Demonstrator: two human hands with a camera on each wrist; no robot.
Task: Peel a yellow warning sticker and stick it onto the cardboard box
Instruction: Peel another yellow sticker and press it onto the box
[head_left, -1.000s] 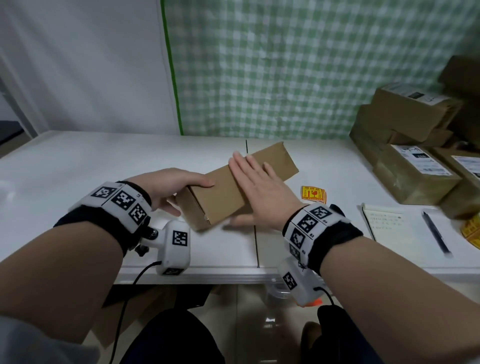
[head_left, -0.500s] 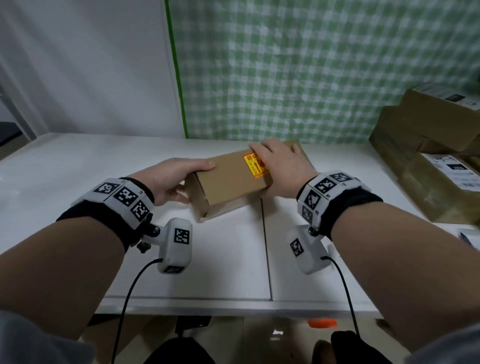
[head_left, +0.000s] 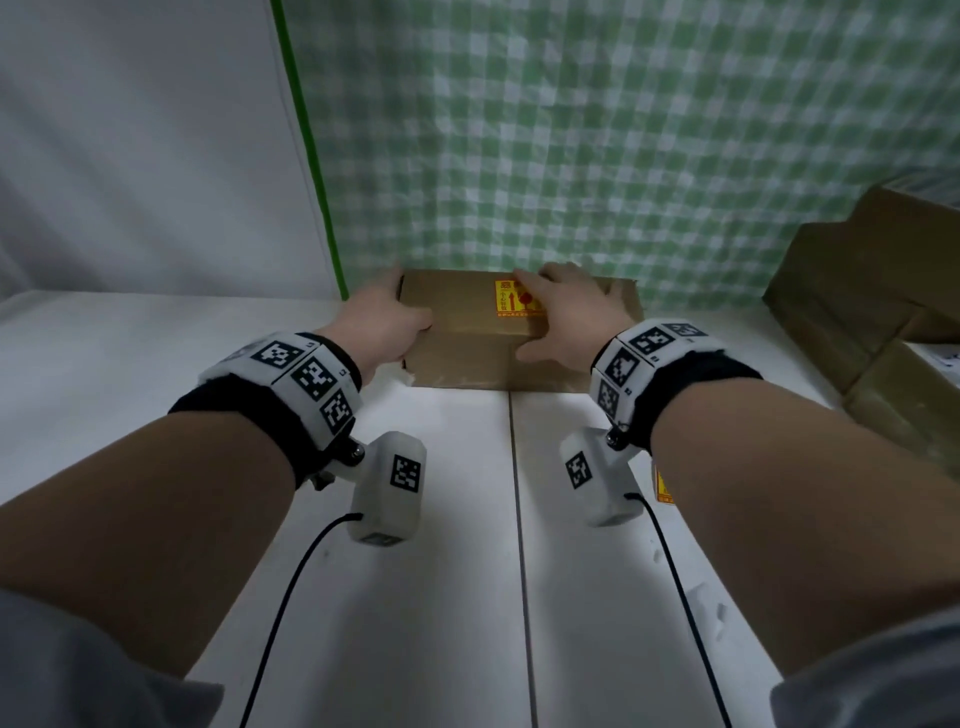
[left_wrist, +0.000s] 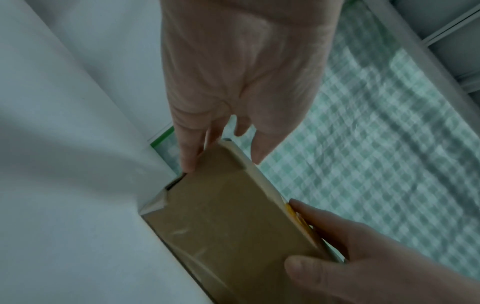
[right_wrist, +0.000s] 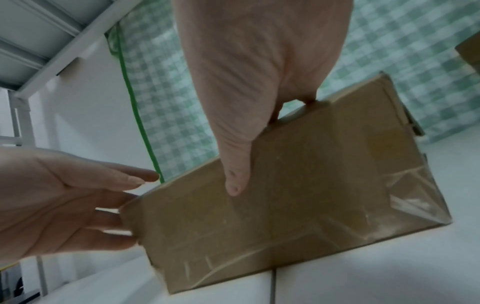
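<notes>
Now the box sits at the table's far edge, against the checked curtain; a second ago it lay slantwise nearer the person, its top bare under a flat right hand. The yellow sticker is on its top face, so the sticking looks done and the box is being pushed away. The left hand holds the box's left end, fingers curled round it. The right hand grips the box, fingers over the top by the sticker, thumb on the near face. More boxes are stacked at the right edge.
</notes>
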